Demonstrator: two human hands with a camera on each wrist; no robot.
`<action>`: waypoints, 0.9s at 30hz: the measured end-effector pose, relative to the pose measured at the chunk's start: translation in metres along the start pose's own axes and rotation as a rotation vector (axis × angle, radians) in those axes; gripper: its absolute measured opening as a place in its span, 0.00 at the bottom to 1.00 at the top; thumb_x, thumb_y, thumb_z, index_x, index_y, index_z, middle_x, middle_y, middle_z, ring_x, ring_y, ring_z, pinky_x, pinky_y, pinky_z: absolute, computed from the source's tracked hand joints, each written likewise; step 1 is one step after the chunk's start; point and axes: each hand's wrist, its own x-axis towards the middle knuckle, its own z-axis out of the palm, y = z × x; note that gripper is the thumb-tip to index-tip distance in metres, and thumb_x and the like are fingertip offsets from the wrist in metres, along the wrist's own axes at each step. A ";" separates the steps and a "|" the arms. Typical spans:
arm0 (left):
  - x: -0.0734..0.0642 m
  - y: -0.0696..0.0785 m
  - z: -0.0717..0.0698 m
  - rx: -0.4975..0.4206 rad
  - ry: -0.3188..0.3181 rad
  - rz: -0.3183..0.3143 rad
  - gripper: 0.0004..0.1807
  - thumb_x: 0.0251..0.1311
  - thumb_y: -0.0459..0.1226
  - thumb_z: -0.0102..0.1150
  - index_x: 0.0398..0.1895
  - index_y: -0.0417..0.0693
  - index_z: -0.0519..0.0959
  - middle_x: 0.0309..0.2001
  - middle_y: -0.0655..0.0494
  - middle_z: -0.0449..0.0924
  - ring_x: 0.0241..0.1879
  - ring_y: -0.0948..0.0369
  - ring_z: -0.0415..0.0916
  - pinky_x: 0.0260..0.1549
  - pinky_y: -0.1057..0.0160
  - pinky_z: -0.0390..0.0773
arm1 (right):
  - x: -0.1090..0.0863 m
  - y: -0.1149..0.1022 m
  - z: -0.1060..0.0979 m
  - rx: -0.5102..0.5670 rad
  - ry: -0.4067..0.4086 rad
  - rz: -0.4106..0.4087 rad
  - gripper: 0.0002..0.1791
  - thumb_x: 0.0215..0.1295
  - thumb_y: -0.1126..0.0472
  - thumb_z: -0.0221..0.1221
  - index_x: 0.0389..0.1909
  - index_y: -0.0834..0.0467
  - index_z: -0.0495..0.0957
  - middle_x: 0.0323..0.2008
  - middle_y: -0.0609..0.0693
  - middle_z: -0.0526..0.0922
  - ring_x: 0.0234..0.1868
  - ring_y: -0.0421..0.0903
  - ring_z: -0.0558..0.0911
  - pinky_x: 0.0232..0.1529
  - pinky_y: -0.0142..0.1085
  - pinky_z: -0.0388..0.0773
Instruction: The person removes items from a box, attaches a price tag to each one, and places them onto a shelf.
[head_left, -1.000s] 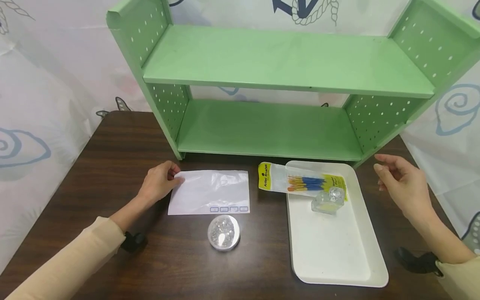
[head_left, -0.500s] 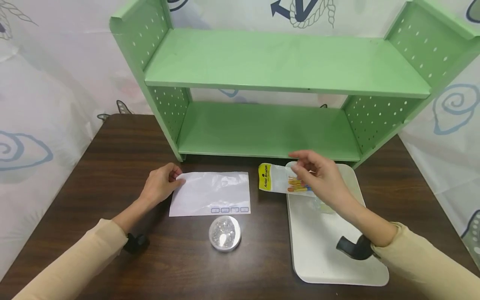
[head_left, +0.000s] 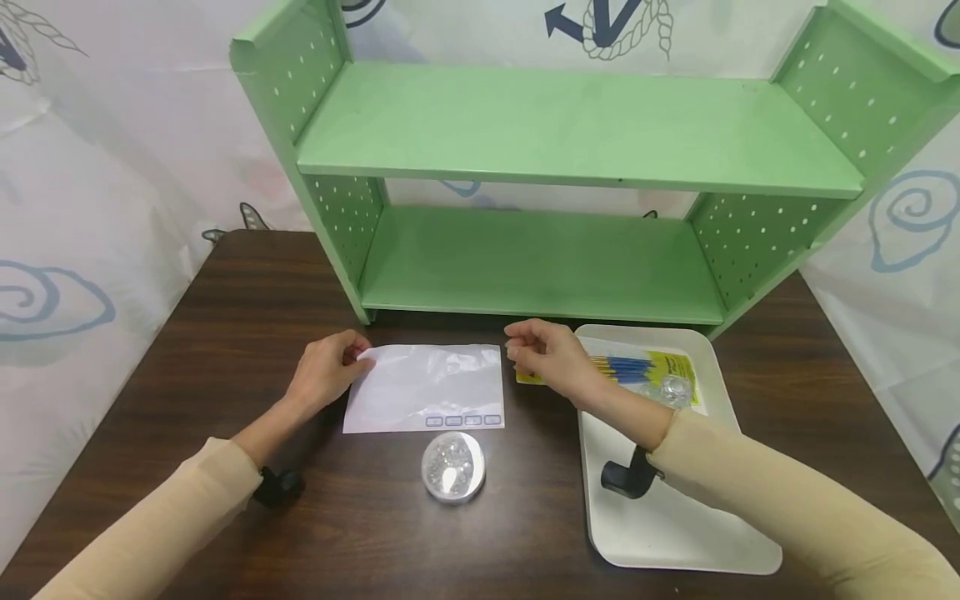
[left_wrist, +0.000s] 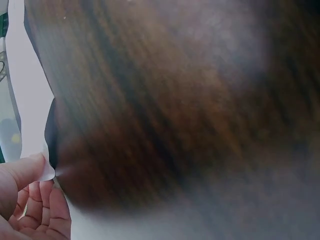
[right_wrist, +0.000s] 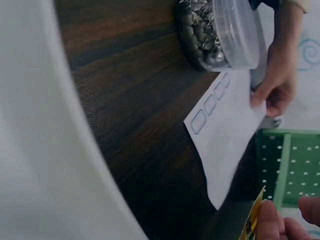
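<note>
A white sheet of paper [head_left: 431, 387] with small printed boxes along its near edge lies on the dark wooden table. My left hand [head_left: 330, 367] pinches its far left corner between thumb and fingers; the left wrist view shows the thumb [left_wrist: 22, 172] on the paper's curled edge. Just past the sheet's right edge hovers my right hand [head_left: 551, 358], thumb apart from the fingers and nothing between them. It overlaps the yellow end of a packet of artist brushes [head_left: 630, 368]. In front of the sheet stands a round clear container [head_left: 453, 468] with silvery bits inside.
The brush packet extends into a white tray [head_left: 675, 542] on the right, where a clear glass bottle [head_left: 676, 390] is partly hidden by my right forearm. A green two-tier shelf [head_left: 540, 258] stands along the back of the table.
My right hand has swept left from beyond the tray, across the brush packet, to near the sheet's right edge. My left hand keeps its hold on the sheet's corner.
</note>
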 end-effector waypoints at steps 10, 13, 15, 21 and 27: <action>-0.001 -0.002 0.001 -0.008 0.010 0.010 0.04 0.55 0.31 0.63 0.33 0.42 0.79 0.28 0.50 0.78 0.28 0.56 0.70 0.26 0.63 0.67 | 0.015 0.019 0.010 -0.048 0.002 0.169 0.20 0.64 0.71 0.54 0.57 0.73 0.69 0.44 0.65 0.77 0.44 0.56 0.81 0.42 0.36 0.80; -0.002 -0.002 0.001 -0.015 0.013 0.017 0.03 0.54 0.31 0.63 0.32 0.43 0.79 0.28 0.50 0.78 0.28 0.57 0.71 0.26 0.63 0.68 | 0.017 0.024 0.011 -0.038 -0.001 0.211 0.21 0.65 0.71 0.53 0.58 0.74 0.68 0.45 0.65 0.77 0.45 0.55 0.81 0.43 0.36 0.80; -0.002 -0.002 0.001 -0.018 0.017 0.032 0.04 0.54 0.30 0.64 0.32 0.43 0.79 0.28 0.49 0.78 0.28 0.57 0.71 0.26 0.63 0.69 | 0.019 0.027 0.011 -0.019 0.003 0.232 0.21 0.65 0.72 0.53 0.58 0.74 0.67 0.46 0.65 0.76 0.46 0.54 0.80 0.44 0.36 0.80; -0.003 -0.002 -0.001 -0.051 0.037 0.063 0.05 0.53 0.29 0.65 0.32 0.42 0.79 0.29 0.49 0.78 0.28 0.57 0.70 0.26 0.65 0.69 | 0.027 0.030 0.012 0.032 0.013 0.262 0.22 0.65 0.72 0.53 0.59 0.74 0.66 0.46 0.65 0.75 0.46 0.51 0.79 0.46 0.37 0.79; -0.004 -0.001 -0.001 -0.072 0.043 0.070 0.05 0.53 0.28 0.65 0.33 0.42 0.80 0.28 0.50 0.78 0.28 0.57 0.69 0.25 0.67 0.68 | 0.031 0.030 0.012 0.067 0.015 0.314 0.21 0.65 0.72 0.52 0.59 0.74 0.66 0.48 0.66 0.75 0.46 0.51 0.80 0.47 0.37 0.79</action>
